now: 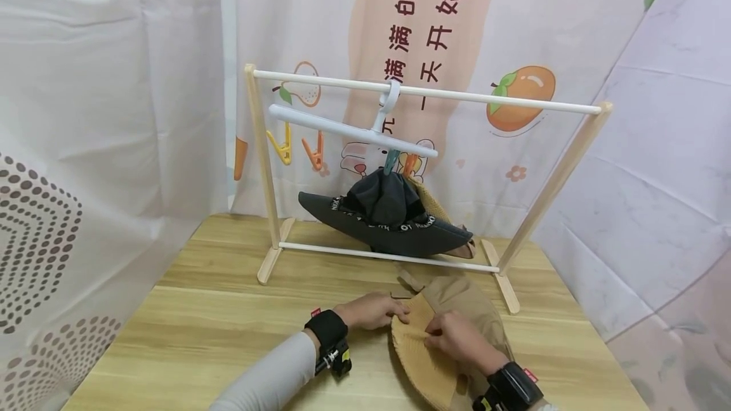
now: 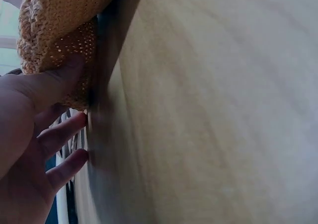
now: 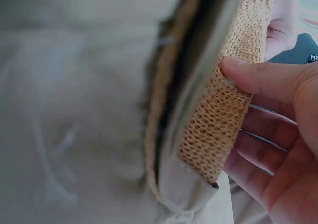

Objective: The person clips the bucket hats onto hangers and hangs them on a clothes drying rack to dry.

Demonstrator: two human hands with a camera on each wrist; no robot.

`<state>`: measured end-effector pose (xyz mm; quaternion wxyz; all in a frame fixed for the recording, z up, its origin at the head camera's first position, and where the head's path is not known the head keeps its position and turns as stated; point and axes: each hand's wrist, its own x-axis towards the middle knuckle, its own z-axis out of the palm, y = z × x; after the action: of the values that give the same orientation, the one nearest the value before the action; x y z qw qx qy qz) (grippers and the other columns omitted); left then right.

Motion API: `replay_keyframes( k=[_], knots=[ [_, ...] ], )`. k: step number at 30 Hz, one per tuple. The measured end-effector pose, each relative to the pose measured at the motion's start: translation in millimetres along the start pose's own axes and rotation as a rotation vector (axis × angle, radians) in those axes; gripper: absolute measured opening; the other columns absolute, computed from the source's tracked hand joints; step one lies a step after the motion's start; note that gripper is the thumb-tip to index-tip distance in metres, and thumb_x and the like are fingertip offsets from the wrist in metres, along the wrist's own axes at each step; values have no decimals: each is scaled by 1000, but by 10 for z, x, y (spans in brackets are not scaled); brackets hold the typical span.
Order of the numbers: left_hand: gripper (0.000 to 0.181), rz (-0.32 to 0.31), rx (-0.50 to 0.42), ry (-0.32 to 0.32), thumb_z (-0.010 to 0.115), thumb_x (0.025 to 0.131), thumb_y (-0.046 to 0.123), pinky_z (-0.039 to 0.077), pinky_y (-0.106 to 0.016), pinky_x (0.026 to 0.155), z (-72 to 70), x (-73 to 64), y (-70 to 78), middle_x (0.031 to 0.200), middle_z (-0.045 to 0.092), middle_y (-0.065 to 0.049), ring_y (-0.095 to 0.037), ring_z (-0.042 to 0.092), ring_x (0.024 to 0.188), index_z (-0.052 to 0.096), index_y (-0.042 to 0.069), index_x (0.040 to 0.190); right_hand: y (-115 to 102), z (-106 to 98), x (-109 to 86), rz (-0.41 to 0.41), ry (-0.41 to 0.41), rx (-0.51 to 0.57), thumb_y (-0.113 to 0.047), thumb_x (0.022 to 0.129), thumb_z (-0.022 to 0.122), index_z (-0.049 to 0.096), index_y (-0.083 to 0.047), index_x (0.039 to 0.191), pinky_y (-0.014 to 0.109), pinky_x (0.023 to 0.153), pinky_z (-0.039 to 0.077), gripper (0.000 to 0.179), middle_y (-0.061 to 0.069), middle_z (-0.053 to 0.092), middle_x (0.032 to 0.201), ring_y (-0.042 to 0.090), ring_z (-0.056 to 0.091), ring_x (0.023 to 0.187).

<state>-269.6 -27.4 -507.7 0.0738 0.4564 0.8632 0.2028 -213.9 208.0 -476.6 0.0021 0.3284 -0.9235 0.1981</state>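
Observation:
A tan sun hat [image 1: 419, 341], part coarse open knit and part khaki cloth, lies on the table in front of the rack. At its left edge my left hand [image 1: 374, 311] pinches the knit; the left wrist view shows the thumb against the weave and the lower fingers spread near the tabletop. Further right, my right hand [image 1: 461, 338] grips the knit part. Up close in the right wrist view, its thumb lies on one face of the knit [image 3: 213, 119] with the fingers behind. Khaki cloth fills much of that view.
Behind the hands stands a wooden rack [image 1: 428, 91]. A tilted pale hanger [image 1: 342, 130] on its bar carries a black brimmed hat [image 1: 388, 227] by a teal clip [image 1: 391, 162], a tan hat [image 1: 432, 202] behind it, plus yellow [image 1: 283, 148] and orange [image 1: 314, 152] clips.

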Motion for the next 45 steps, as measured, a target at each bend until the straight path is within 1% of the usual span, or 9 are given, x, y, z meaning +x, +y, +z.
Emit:
replay_keyframes(
  k=[6,9,15,20,24,29,32,36,45],
  knots=[
    [38,-15,-103,23,51,94,-3,45,-19,101,26,-30,-39,137,61,3,-10,54,129,68,14,122,-10,-54,10,0,4,7,-15,80,77,76,-11,78,18,60,48,5,-5,72,77,-5,58,70],
    [36,-20,-128,37,52,94,-3,45,-20,101,14,-50,-43,136,61,3,-12,54,129,68,12,122,-32,-73,14,3,3,25,-16,81,77,76,-10,80,18,61,49,6,-4,73,79,-4,60,72],
    [35,-30,-136,86,51,96,0,40,-27,110,-3,-81,-27,136,61,5,-18,48,136,69,15,123,-61,-106,17,34,-22,85,-17,83,76,76,-10,81,18,62,49,8,-5,73,80,-5,58,72],
    [29,-37,-117,143,55,98,8,42,-25,107,-27,-67,-35,131,64,6,-12,54,128,70,19,121,-70,-146,29,71,-35,151,-18,83,76,77,-12,82,17,63,49,6,-5,74,82,-7,57,73],
    [24,-42,-130,199,57,98,14,45,-24,103,-39,-66,-46,125,67,5,-10,59,122,72,20,117,-83,-151,32,78,-17,187,-19,81,78,77,-13,81,17,62,48,5,-5,74,81,-7,57,72],
    [17,-80,-202,310,62,96,21,47,-21,99,-20,-84,-59,116,71,7,-8,63,115,73,22,109,-108,-124,18,82,12,218,-19,81,78,78,-13,82,17,61,49,6,-4,74,81,-6,58,73],
    [16,-87,-206,363,65,94,22,48,-22,98,-24,-96,-53,114,72,7,-9,64,113,74,23,107,-122,-110,10,102,25,237,-20,82,77,78,-14,82,17,62,49,6,-4,74,82,-6,58,73],
    [16,-92,-221,392,66,93,21,49,-23,96,-44,-111,-32,112,73,5,-12,65,109,75,21,106,-125,-99,7,95,50,231,-20,82,77,79,-15,82,17,62,49,5,-5,74,82,-6,59,73],
    [19,-102,-320,438,67,92,13,52,-27,89,-94,-127,1,112,73,0,-13,64,105,74,14,110,-128,-127,20,51,133,196,-23,81,78,79,-19,81,17,61,47,4,-9,72,78,-5,58,71]
  ],
)
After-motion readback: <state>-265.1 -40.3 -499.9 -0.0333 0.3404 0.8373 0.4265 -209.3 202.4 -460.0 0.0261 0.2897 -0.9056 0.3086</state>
